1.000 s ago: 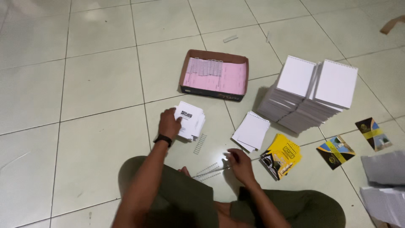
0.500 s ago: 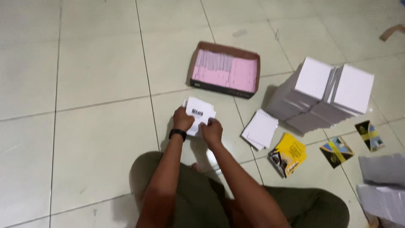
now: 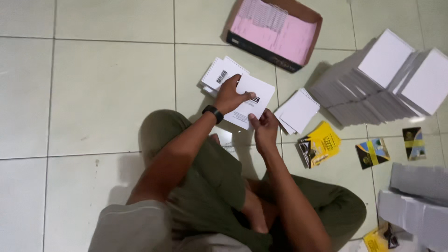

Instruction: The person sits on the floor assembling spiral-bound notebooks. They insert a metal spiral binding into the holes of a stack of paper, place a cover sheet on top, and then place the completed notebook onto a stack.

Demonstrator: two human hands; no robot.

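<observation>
I sit cross-legged on a tiled floor. My left hand [image 3: 232, 94], with a black watch on its wrist, grips the top of a white booklet [image 3: 255, 100] that has a black printed mark. My right hand [image 3: 264, 128] holds the same booklet at its lower edge. Just behind it lies a small pile of white spiral-bound pads [image 3: 216, 74] on the floor.
A dark shallow box [image 3: 275, 50] with pink sheets and wire spirals sits ahead. Tall stacks of white pads [image 3: 387, 81] stand to the right, a smaller white stack [image 3: 297, 111] nearer. Yellow and dark covers [image 3: 322, 144] lie on the floor, grey stacks [image 3: 417, 196] at far right.
My right hand left the floor near the covers and joined the left hand on a white booklet. The booklet is now lifted off the pile. The camera tilted closer.
</observation>
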